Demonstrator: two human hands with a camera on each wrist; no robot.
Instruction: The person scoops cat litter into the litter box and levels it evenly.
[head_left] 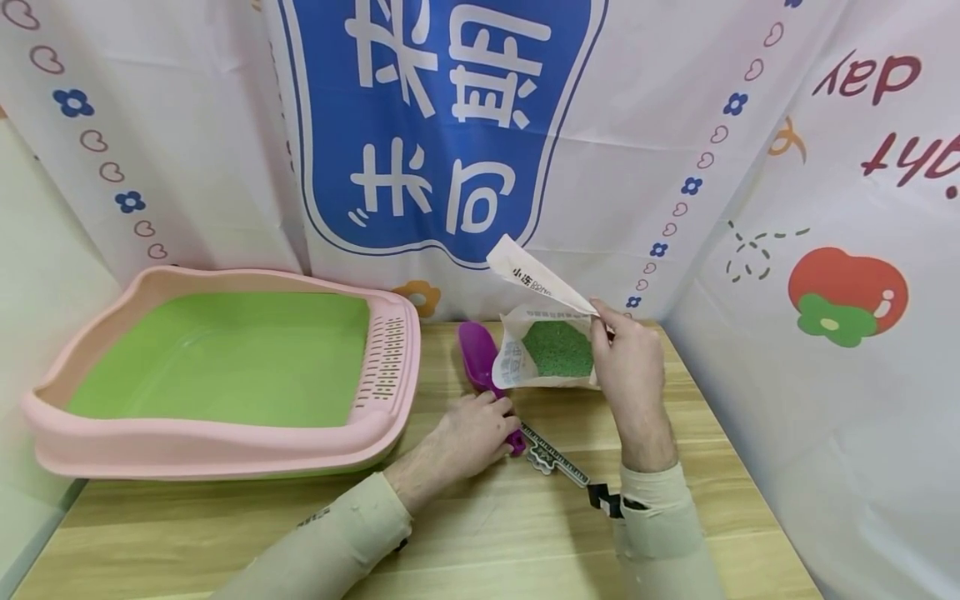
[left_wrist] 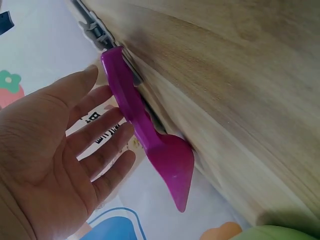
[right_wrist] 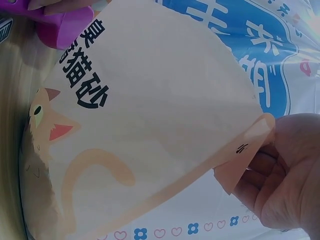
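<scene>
A paper cat litter bag [head_left: 512, 360] lies on the table with its mouth open towards me, green granules [head_left: 558, 348] showing inside. My right hand [head_left: 633, 358] pinches the top edge of the bag; the right wrist view shows the bag's printed cat side [right_wrist: 150, 115]. Left of the bag is a purple scoop [head_left: 477, 350]. My left hand [head_left: 468, 433] is at its handle, and in the left wrist view the loosely bent fingers lie against or just beside the handle [left_wrist: 127, 95]. Whether they touch it I cannot tell. The thumb stands apart from it.
A large litter box with a pink rim [head_left: 210, 446] and green basin takes up the table's left side. Near the scoop handle lies a slim ruler-like strip [head_left: 558, 460] with a flower-shaped piece. Printed cloth [head_left: 637, 100] hangs behind the table.
</scene>
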